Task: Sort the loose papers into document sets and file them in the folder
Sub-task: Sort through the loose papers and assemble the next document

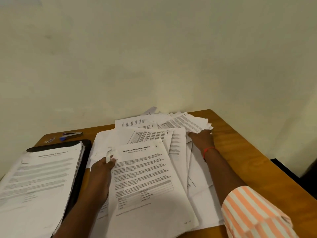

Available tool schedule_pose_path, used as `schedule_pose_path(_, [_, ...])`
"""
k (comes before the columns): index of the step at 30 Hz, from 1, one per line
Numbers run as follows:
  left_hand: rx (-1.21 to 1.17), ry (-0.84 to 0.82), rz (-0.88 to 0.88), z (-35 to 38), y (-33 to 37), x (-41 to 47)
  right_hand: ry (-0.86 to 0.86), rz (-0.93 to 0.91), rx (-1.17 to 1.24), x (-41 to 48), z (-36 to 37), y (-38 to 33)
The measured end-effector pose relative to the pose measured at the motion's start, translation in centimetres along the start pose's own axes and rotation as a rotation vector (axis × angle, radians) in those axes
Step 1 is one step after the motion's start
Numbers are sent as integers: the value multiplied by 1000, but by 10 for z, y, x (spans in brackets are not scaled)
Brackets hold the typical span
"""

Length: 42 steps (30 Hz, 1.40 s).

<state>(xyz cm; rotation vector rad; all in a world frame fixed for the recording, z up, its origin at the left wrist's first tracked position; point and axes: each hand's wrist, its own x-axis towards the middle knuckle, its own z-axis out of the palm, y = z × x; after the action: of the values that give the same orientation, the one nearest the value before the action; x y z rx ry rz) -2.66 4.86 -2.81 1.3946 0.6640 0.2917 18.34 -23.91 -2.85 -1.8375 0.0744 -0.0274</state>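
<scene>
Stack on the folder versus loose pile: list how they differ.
The stack lies squared up on the black folder; the pile is fanned askew on the table. The stack is untouched; the left hand pinches the pile's top sheet and the right hand reaches its far sheets. The pile's far sheets are crumpled; the stack's lie flat. Both are white printed pages.

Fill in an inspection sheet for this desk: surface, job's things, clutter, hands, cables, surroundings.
Surface: wooden table, largely under paper.
Job's things: loose papers heaped mid-table; black folder at left, a stack lying on it.
Clutter: stapler and a small blue thing behind the folder.
Hands: left hand pinches a corner of the top sheet; right hand reaches into the far papers, fingers hidden.
Cables: nothing seen.
Surroundings: bare wall behind; dark shape at right, unclear.
</scene>
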Motion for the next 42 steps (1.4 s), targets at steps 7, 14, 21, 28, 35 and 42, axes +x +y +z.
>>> schedule_pose_path(7, [-8, 5, -21, 0, 1, -2, -470, -8, -259, -40, -41, -5])
schedule_pose_path(14, [16, 16, 11, 4, 9, -15, -646, 100, -220, -81, -50, -9])
schedule_pose_path(21, [-26, 16, -30, -1, 6, -11, -293, -130, -551, -78, -115, -31])
schedule_pose_path(28, [-2, -2, 4, -1, 6, -11, 78, -242, -527, -101, -206, -71])
schedule_pose_path(35, [-14, -25, 25, -2, -1, -5, 307, -400, -158, -127, -221, -109])
schedule_pose_path(42, [-79, -53, 89, -1, -2, -7, 159, -314, 198, -132, -108, -70])
